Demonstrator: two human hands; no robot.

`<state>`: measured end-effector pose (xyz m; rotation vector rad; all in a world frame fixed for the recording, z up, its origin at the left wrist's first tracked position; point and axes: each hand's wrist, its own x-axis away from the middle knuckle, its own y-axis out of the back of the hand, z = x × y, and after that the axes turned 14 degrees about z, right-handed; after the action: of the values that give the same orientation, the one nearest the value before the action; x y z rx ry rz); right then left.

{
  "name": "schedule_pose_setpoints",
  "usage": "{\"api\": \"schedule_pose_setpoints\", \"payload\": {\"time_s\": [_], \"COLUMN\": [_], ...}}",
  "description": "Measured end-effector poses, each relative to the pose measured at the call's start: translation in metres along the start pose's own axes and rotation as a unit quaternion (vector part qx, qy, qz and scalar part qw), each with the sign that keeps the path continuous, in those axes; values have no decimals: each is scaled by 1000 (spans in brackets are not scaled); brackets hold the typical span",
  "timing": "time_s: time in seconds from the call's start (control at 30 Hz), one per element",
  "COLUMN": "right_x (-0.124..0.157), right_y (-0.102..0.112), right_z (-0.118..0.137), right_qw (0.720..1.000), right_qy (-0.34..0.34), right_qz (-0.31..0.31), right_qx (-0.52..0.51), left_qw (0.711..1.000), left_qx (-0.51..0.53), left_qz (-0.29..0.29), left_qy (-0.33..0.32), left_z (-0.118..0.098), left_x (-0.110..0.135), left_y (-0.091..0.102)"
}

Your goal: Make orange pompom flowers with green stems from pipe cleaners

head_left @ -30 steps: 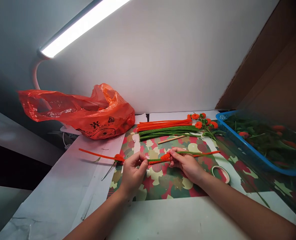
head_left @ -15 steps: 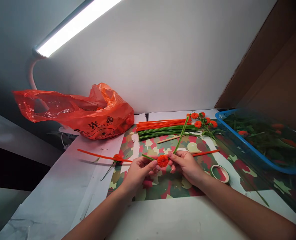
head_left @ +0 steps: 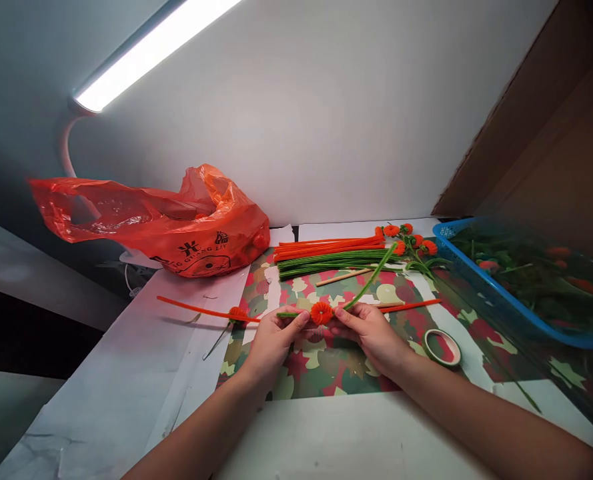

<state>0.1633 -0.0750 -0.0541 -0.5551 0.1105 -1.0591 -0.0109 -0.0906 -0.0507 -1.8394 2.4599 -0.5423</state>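
Observation:
An orange pipe-cleaner flower point(head_left: 321, 313) is held up between my two hands, over a camouflage-patterned mat. My left hand point(head_left: 276, 339) pinches its left side, with a short green end sticking out above the thumb. The fingers of my right hand point(head_left: 373, 331) are closed on a green pipe cleaner point(head_left: 379, 272) at the flower's right side; its long free end slants up and right. Orange pipe cleaner shows to the left point(head_left: 201, 310) and right of my hands. Left of my left hand lies a smaller orange and green piece point(head_left: 237, 314) with a thin metal-looking stem.
Bundles of orange pipe cleaners point(head_left: 331, 249) and green ones point(head_left: 339, 263) lie at the back, beside finished orange flowers point(head_left: 429, 247). A tape roll point(head_left: 443, 348) lies right of my right hand. A blue basket point(head_left: 506, 303) stands right, an orange plastic bag point(head_left: 211, 233) left, under a lamp point(head_left: 146, 57).
The flower has turned to face me more and moved slightly up and left. The green pipe cleaner's free end has tilted lower to the right.

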Motion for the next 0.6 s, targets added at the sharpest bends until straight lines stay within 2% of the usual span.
{"api": "schedule_pose_setpoints", "payload": {"time_s": [0.2, 0.43, 0.6], "right_x": [0, -1, 2], "right_y": [-1, -1, -1], "right_z": [0, 1, 2], "right_qw": [999, 998, 999], "right_qy": [9, 15, 16], "right_qz": [-5, -29, -5], "right_qx": [-39, -54, -51], "left_qw": [999, 998, 997], "left_qx": [29, 34, 67], "left_qz": [-24, -38, -26], "left_qy": [-33, -35, -24], "left_z": [-2, -5, -3], "left_x": [-1, 0, 1], "left_y": [-1, 0, -1]}}
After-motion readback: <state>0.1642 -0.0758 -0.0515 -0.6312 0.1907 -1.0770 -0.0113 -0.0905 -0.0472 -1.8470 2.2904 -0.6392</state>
